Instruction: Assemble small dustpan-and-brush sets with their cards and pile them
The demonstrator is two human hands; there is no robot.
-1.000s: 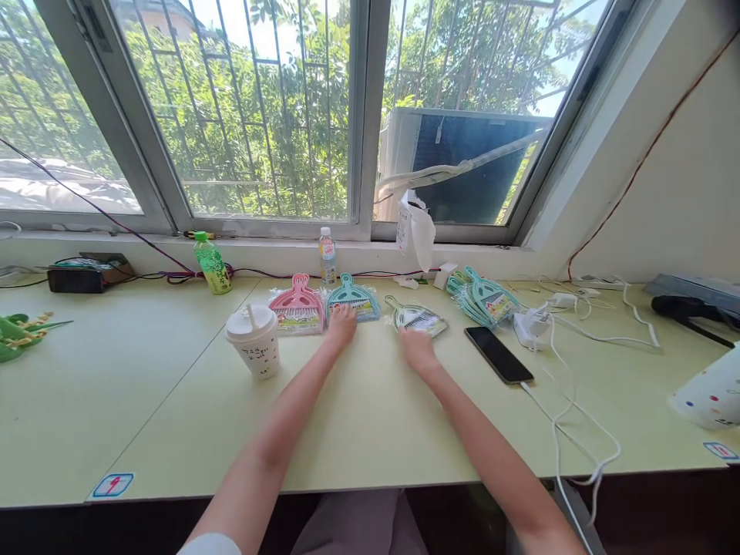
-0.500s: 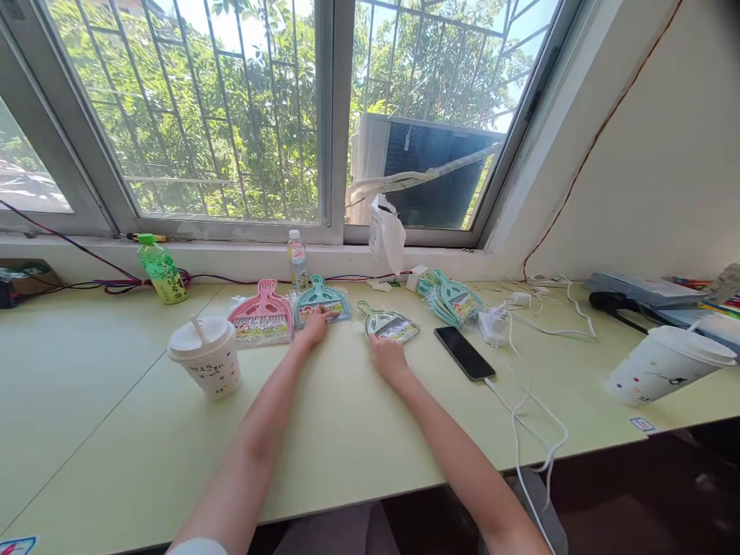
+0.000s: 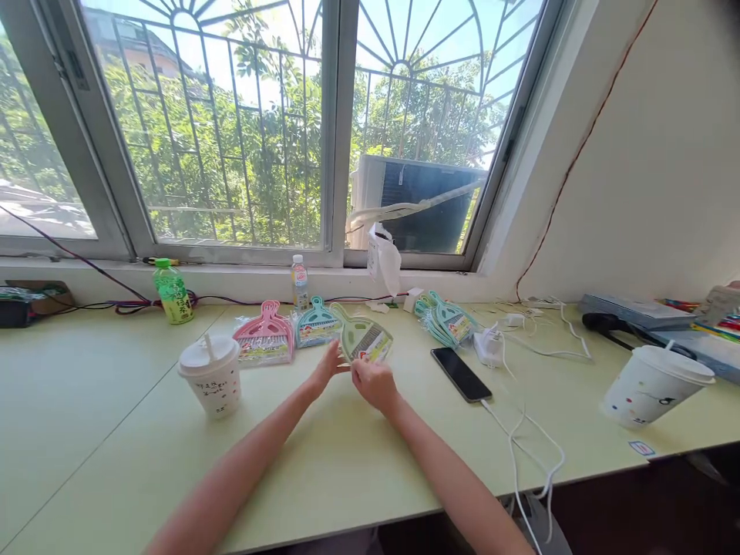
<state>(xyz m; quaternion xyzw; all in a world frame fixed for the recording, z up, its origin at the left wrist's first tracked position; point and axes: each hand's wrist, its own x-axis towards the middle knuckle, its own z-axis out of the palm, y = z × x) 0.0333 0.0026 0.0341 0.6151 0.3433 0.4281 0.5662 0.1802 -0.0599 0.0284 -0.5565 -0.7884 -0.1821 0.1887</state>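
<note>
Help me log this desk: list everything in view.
Held dustpan set: 1, light green, centre.
Other dustpan sets: 2 visible, pink and teal, left.
Bundled sets: several, teal, right.
Phone: 1, black, right.
Cups: 2, white, left and right.
Bottles: 2, green and clear, by window.
Adapter, cables: several, white, right.
Packet: 1, white, by window.
Outdoor unit: 1, dark, outside.
Window frame: 1, grey, behind.
Edge items: several, unclear.
Desk: 1, pale yellow, foreground.
Left hand: 1, beside held set.
Right hand: 1, holding it.

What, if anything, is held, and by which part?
The right hand holds the pale green plastic dustpan and brush set by its wide lower edge; whether the left hand grips too is unclear.
</note>
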